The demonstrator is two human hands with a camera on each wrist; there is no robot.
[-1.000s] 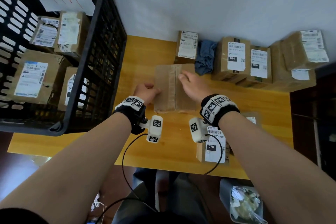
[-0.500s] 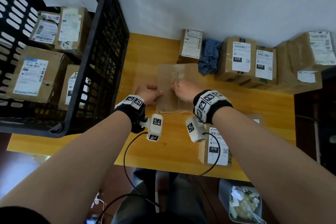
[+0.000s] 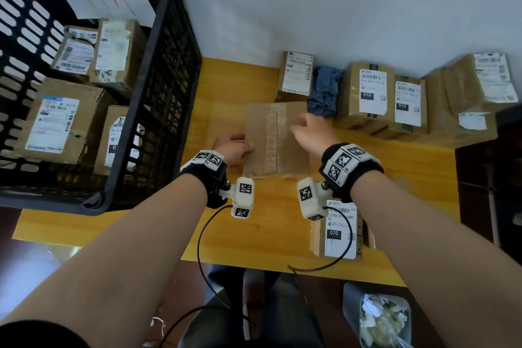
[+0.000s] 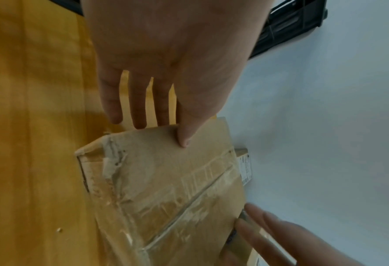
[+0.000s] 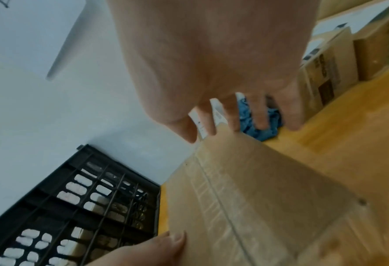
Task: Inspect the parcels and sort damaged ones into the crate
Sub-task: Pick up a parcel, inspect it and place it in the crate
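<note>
Black crate [image 3: 158,110] at table's left, already holding four or so labelled parcels; sorting partly done. Row of further parcels [image 3: 364,93] along the wall at table's [image 3: 141,223] far right, apparently not yet sorted, plus one labelled 070 [image 3: 337,230] near the front edge under the right wrist. In the middle, flat on the table, one plain box [image 3: 275,138] with taped seam up, under inspection now. Torn, crushed corner [image 4: 107,153] on it in the left wrist view, so probably bound for the crate, though blur makes the damage hard to judge fully.

Left hand [image 3: 230,147] at the box's left edge, thumb [image 4: 185,133] on top, the other fingers straight down beside the wall: a light hold, not a full clasp. Right hand [image 3: 312,133] low over the box's far right corner, fingers [image 5: 234,117] spread and loosely bent, holding nothing; touching the cardboard or not, cannot tell. Blue cloth [image 3: 323,90] just behind it.
</note>
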